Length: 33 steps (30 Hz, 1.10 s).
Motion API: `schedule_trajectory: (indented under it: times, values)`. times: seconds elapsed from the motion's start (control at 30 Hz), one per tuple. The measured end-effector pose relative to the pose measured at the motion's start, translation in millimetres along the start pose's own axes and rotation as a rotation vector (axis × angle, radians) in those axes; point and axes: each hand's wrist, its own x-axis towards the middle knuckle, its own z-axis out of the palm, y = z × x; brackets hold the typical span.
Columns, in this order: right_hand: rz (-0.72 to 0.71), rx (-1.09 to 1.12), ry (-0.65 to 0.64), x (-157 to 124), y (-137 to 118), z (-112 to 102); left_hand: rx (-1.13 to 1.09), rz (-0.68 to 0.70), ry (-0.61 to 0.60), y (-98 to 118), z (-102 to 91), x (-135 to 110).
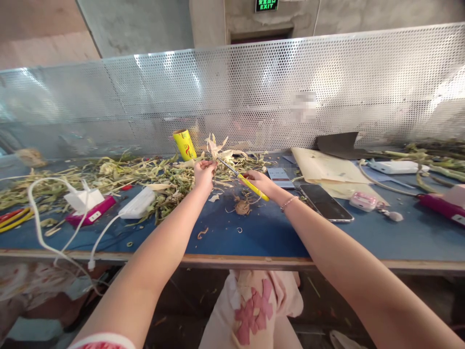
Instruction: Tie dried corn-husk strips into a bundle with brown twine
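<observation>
Clock directions taken from midway between the two hands, 12 pointing away from the wearer. Left hand (204, 175) at 9 o'clock, fingertips pinched on a dried flower (217, 147), pale papery petals or leaves sticking up above the fingers; the pinched part itself mostly hidden. Right hand (258, 183) at 3, fingers wrapped around a yellow-handled tool (251, 187), metal end aimed toward 10, right by the flower; contact between metal and plant, can't tell. Exact tool type also unclear. Brown stringy ball (242, 207) on the blue table (221, 242) at 5, loose strands around it. Pile of dried plant stuff (170, 194) at 9, spreading well left; yellow tube (184, 144) tilted at 10, behind the pile. Further out between 8 and 9: white block (138, 202) with cable, magenta power strip (90, 213) with a white plug in it. At 3, flat blue-grey rectangle (281, 178), just beside the right hand; tan paper (327, 165) past that. Dark-screened phone (326, 202) between 3 and 4, pink case (363, 201) right of the phone. Perforated metal panel (254, 77) across 12.
</observation>
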Motion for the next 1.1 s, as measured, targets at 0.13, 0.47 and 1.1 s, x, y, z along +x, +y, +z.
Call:
schedule_trajectory:
  times: [0.13,0.47,1.1]
  values:
    - [0.038,0.118,-0.037,-1.1,-1.2,1.4,-0.014,0.009,0.003,-0.7,0.3,0.6]
    - [0.108,0.24,-0.101,-4.8,-11.0,1.4,0.007,0.043,0.002,-0.8,1.0,0.3]
    - [0.211,0.36,-0.179,-10.9,-21.7,-4.9,0.253,0.199,0.029,3.6,-2.5,0.8]
